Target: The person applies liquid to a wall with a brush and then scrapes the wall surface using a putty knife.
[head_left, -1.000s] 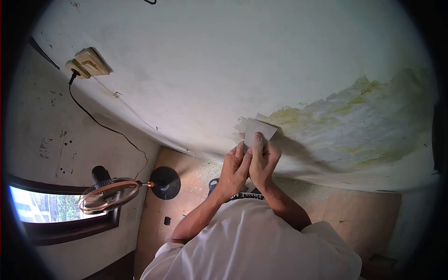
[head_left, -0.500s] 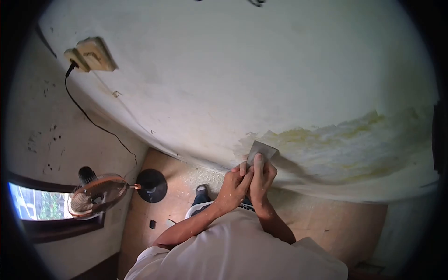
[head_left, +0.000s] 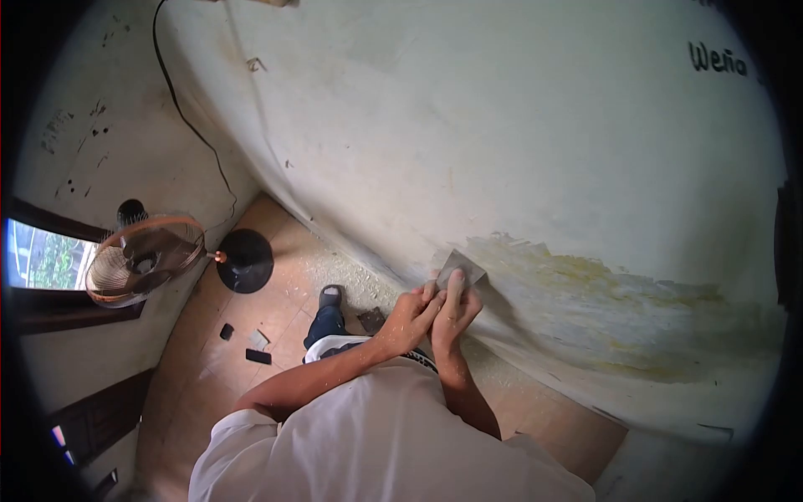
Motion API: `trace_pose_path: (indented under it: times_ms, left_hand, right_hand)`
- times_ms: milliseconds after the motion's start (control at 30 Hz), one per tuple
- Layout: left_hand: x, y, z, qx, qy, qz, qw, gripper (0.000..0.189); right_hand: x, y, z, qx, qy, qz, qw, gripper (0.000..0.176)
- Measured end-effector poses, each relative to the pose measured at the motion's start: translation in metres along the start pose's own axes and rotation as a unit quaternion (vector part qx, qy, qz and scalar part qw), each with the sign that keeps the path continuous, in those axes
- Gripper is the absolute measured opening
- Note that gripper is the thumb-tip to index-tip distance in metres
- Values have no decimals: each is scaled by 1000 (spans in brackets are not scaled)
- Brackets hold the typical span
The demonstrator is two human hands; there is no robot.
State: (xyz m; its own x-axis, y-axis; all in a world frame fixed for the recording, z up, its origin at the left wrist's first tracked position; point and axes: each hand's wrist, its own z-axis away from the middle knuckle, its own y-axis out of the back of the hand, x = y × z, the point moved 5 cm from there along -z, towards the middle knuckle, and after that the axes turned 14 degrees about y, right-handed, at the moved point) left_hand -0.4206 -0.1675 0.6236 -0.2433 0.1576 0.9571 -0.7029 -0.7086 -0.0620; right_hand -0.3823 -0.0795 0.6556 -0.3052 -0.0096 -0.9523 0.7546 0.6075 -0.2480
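Note:
A grey flat scraper blade (head_left: 463, 269) rests at the left end of a scraped, yellow-grey patch (head_left: 585, 293) low on the pale wall (head_left: 468, 134). My right hand (head_left: 454, 314) grips it, with a finger laid along its face. Close against it on the left, my left hand (head_left: 410, 318) has its fingers closed near the scraper's lower edge. What the left fingers hold, if anything, is hidden.
A standing fan (head_left: 146, 259) with a round black base (head_left: 244, 261) is on the left. A black phone-like object (head_left: 258, 356) and small items lie on the tiled floor (head_left: 288, 314). Pale flakes (head_left: 355, 280) lie along the wall's foot. A black cable (head_left: 188, 121) hangs at upper left.
The view has turned and shifted, bringing wall writing and more floor into sight. Both hands remain together at the scraper, near the patch's left end.

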Motion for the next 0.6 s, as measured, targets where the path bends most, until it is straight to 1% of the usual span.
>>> trace_pose_path:
  times_ms: [33, 67, 100, 167, 233, 267, 300, 333, 367, 400, 433, 500, 567, 600]
  left_hand:
    - [3, 3, -2, -4, 6, 3, 1000, 36]
    - [4, 5, -2, -30, 52, 27, 998, 38]
    - [-1, 4, 0, -28, 58, 31, 997, 38]
    - [-13, 4, -3, -29, 57, 25, 998, 40]
    - [-57, -1, -8, -10, 76, 54, 996, 40]
    - [-64, 0, -9, 6, 91, 82, 992, 40]
    - [-69, -2, -11, 6, 89, 81, 993, 40]
    - [-62, 0, -12, 33, 53, 64, 996, 40]
    - [-41, 4, -9, 61, 20, 47, 997, 39]
    - [-23, 8, -12, 58, 17, 24, 998, 39]
    - [-7, 12, -15, 54, 21, 22, 998, 39]
    - [16, 10, -20, 16, 5, 54, 998, 37]
    - [22, 6, -16, 11, 3, 57, 998, 36]
    - [19, 5, -13, 28, -3, 73, 997, 37]
  right_hand:
    - [2, -2, -2, -2, -7, 2, 1000, 43]
    - [2, -4, -4, -10, 11, -6, 1000, 43]
    - [2, -4, -5, -19, 29, -13, 999, 43]
    - [15, -1, -2, -20, 24, -9, 999, 44]
    - [54, 16, 10, -23, -16, 23, 999, 44]
    - [65, 19, 15, -21, -36, 69, 997, 44]
    - [72, 23, 16, -22, -34, 67, 997, 44]
    - [63, 16, 13, -6, -31, 37, 999, 46]
    - [51, 7, 11, 11, -31, 8, 999, 47]
    - [33, 1, 2, 3, 3, 13, 1000, 48]
    - [19, -7, -7, 8, 1, 14, 1000, 48]
    - [-13, -23, -23, -35, 90, 2, 995, 48]
    - [-15, -21, -21, -30, 90, 10, 995, 45]
    - [-7, -15, -16, -25, 69, 11, 997, 43]
